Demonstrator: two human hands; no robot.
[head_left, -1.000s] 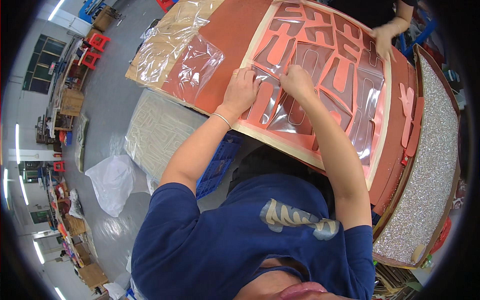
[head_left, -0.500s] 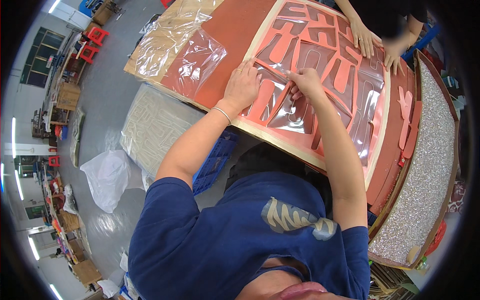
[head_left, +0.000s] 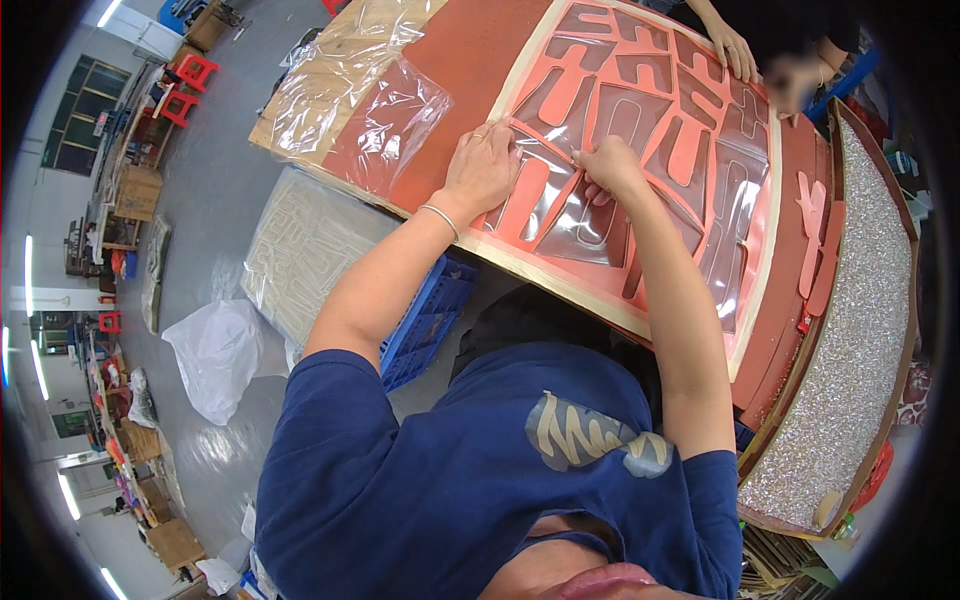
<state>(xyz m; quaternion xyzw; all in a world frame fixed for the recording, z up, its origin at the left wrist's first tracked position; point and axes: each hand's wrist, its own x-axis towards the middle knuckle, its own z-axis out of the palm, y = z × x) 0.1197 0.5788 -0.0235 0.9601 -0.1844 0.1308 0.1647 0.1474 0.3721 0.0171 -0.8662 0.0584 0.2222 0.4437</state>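
Observation:
A coral-pink cut-out sheet (head_left: 523, 192) with a cream border lies on the red-brown tabletop, with clear plastic film pieces (head_left: 590, 225) over its openings. My left hand (head_left: 485, 172) rests at the sheet's left edge, fingers bent but not closed on anything, fingertips touching the film's corner there. To its right, my right hand (head_left: 612, 170) is closed in a pinch at a seam where film pieces meet. The fingertips appear to hold a film corner; its exact edge is hard to make out. The other right-hand fingers curl under the palm, partly hidden.
Across the table a co-worker's hand (head_left: 735, 52) rests on the sheet's far edge. Loose clear film (head_left: 400, 115) lies at the table's left. A glittery silver panel (head_left: 840, 340) stands at the right. Below the left side are a film-wrapped stack (head_left: 310, 250) and a blue crate (head_left: 425, 325).
My left hand has shifted slightly left and its fingers have drawn in. The right hand has moved very little. The co-worker's hands have drawn back toward the sheet's far edge.

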